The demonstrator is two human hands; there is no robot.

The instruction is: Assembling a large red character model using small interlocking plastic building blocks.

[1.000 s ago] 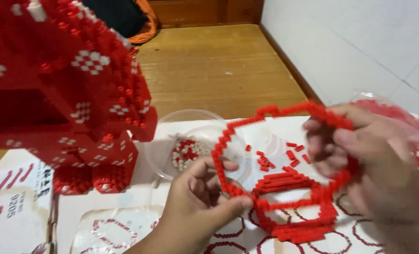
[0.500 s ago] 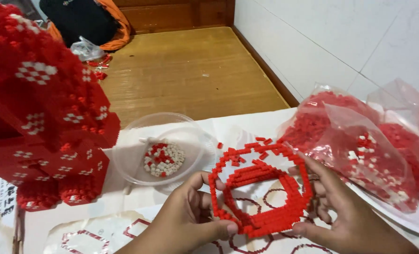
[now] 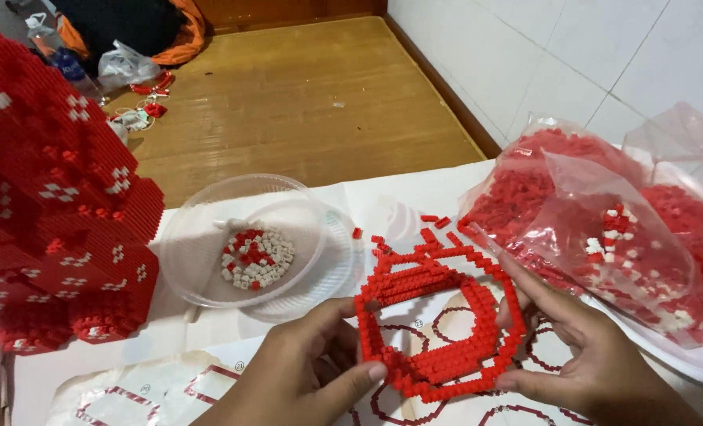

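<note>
Brick ring (image 3: 438, 315) between both hands (image 3: 320, 371)

Single head view, looking down, close over hands (image 3: 304, 371)

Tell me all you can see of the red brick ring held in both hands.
The red brick ring is an open, roughly hexagonal loop of tiny red plastic-looking bricks, a few rows thick, with a stepped band across its upper inside. It tilts above the printed sheets. The left hand pinches its near-left edge, thumb on the lower rim; the right hand grips its right side. Loose red bricks lie just beyond it.
</note>
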